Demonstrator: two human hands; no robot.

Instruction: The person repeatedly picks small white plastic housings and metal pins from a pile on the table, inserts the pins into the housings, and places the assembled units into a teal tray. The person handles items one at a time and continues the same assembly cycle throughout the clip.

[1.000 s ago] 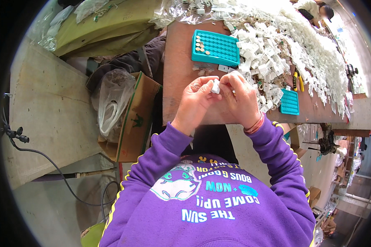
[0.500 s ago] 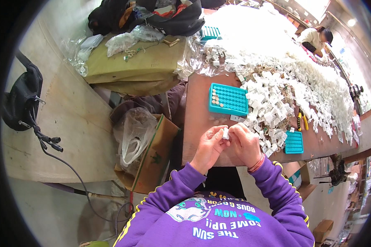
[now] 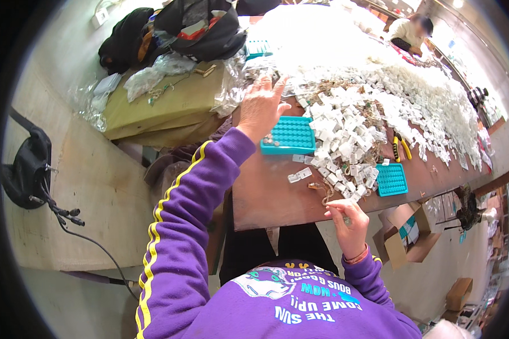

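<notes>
My left hand (image 3: pixel 263 106) reaches far forward past the near-left teal tray, fingers stretched out and apart. Its fingertips are close to small pieces in clear plastic (image 3: pixel 249 70); whether they touch anything is hard to see. The teal tray (image 3: pixel 288 135) has rows of round pockets, with a few small round pieces in its left end. My right hand (image 3: pixel 349 223) is closed in a pinch near the table's front edge, on a thin brownish strand (image 3: pixel 326 195) that runs toward the pile. A white hinged-looking plastic case (image 3: pixel 300 175) lies on the table between my hands.
A heap of small white plastic cases (image 3: pixel 345 127) covers much of the table (image 3: pixel 260 200). Yellow-and-black pliers (image 3: pixel 401 148) and a second teal tray (image 3: pixel 391 179) lie to the right. An open cardboard box (image 3: pixel 408 234) stands below. Another person (image 3: pixel 410 31) sits at the far right.
My hands, formerly together around a small white piece, have separated. The left has reached forward and opened; the right has drawn toward the front edge, pinching a strand. A white case now lies on the table.
</notes>
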